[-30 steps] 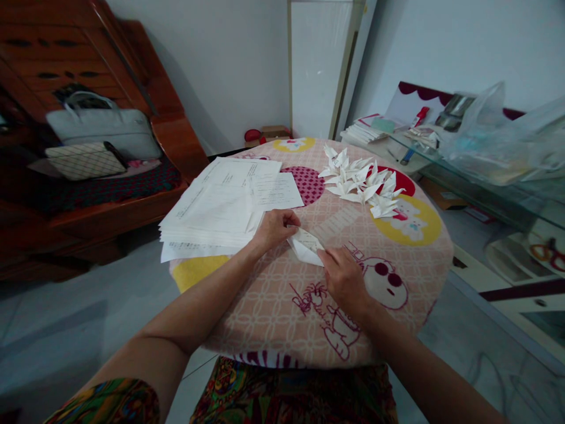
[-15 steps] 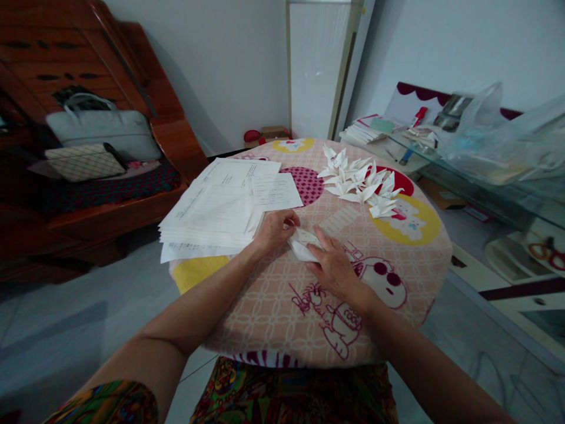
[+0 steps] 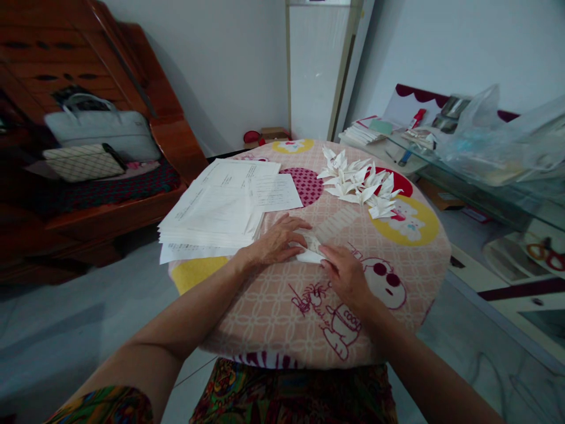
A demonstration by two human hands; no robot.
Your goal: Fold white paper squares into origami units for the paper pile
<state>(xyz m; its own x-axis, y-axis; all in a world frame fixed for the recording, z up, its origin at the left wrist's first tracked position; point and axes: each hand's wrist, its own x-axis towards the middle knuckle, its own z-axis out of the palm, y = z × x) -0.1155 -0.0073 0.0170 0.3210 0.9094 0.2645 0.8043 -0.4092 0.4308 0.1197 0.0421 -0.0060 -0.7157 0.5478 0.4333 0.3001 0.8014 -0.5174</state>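
A small folded sheet of white paper (image 3: 309,254) with faint print lies on the table between my hands. My left hand (image 3: 280,240) is at its left end, its thumb and index finger closing on the edge while the other fingers reach out above. At the right end, my right hand (image 3: 346,274) pinches the paper between thumb and fingers. Part of the paper is hidden under the fingertips. Just beyond it lies a pale printed strip (image 3: 338,222). Several folded paper cranes (image 3: 357,179) are clustered at the back right.
A thick stack of printed sheets (image 3: 212,206) sits on the left of the round, cloth-covered table (image 3: 265,318). To the right stands a glass shelf (image 3: 494,185) with plastic bags and papers. A wooden bench (image 3: 172,141) with bags is on the left.
My left hand has moved slightly right and flattened over the paper's left end. My right hand has shifted down and right to the paper's right end. The paper now looks narrower.
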